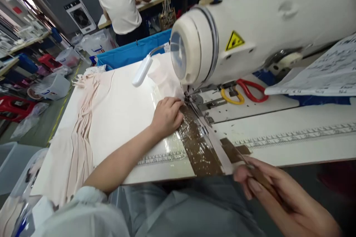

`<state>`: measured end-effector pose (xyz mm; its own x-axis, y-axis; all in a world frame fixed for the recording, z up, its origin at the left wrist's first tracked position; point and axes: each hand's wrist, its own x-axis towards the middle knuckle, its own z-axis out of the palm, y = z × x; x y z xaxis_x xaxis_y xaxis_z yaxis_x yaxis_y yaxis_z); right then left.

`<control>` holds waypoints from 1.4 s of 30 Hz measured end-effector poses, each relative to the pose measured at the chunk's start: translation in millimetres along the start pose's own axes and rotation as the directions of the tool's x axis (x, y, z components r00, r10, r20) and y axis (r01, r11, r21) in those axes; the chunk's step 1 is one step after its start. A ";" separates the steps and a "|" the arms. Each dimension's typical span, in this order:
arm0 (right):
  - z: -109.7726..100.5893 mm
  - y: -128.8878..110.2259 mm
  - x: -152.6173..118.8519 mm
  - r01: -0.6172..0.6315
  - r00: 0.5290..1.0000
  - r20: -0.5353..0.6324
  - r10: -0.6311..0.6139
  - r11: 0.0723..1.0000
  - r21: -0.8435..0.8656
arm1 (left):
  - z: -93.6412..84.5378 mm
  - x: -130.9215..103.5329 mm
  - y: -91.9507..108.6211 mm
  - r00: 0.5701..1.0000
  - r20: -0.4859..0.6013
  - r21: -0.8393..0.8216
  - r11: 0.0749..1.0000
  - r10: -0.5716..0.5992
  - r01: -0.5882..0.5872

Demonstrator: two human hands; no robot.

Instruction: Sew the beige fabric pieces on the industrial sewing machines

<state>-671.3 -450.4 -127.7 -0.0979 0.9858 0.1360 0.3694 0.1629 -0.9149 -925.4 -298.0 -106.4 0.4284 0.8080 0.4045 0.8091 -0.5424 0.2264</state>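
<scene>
My left hand (167,115) lies flat with fingers together on the tabletop (278,137), pressing down on pale fabric (164,76) just in front of the needle area of the white sewing machine (250,33); its fingertips touch the upper end of a glossy brown strip (198,148) that runs down toward me from under the presser foot; my right hand (267,189) sits at the near edge of the tabletop, thumb and fingers pinching the lower end of a thin brown band (236,152), though the blur keeps me from telling exactly how the fingers close; a printed ruler (292,137) runs across the tabletop on both sides of the strip; behind the machine's bed lie red-handled scissors (251,90) and a yellow-handled pair (232,98), touching each other; a small white lamp (141,70) on a bent neck hangs over the fabric; a heap of pale pink pieces (83,126) rests at the left of the tabletop, well apart from my hands; a person in a white top (121,3) stands at another bench beyond.
</scene>
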 end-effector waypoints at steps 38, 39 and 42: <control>93.2 129.3 -46.7 0.329 0.822 0.560 -0.101 0.887 -0.323 | -25.7 -76.8 28.6 0.990 -0.129 0.147 0.986 -0.054 0.073; 92.9 129.8 -47.0 0.335 0.821 0.561 -0.107 0.886 -0.320 | -25.7 -76.9 28.8 0.989 -0.135 0.145 0.986 -0.063 0.083; 91.3 130.2 -47.9 0.349 0.818 0.561 -0.128 0.885 -0.307 | -25.6 -77.6 28.4 0.986 -0.151 0.141 0.985 -0.074 0.096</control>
<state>-702.9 -480.0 -288.0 -0.6460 0.7632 0.0147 0.5767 0.5005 -0.6456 -946.0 -382.0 -108.6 0.3017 0.8017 0.5159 0.8950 -0.4247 0.1366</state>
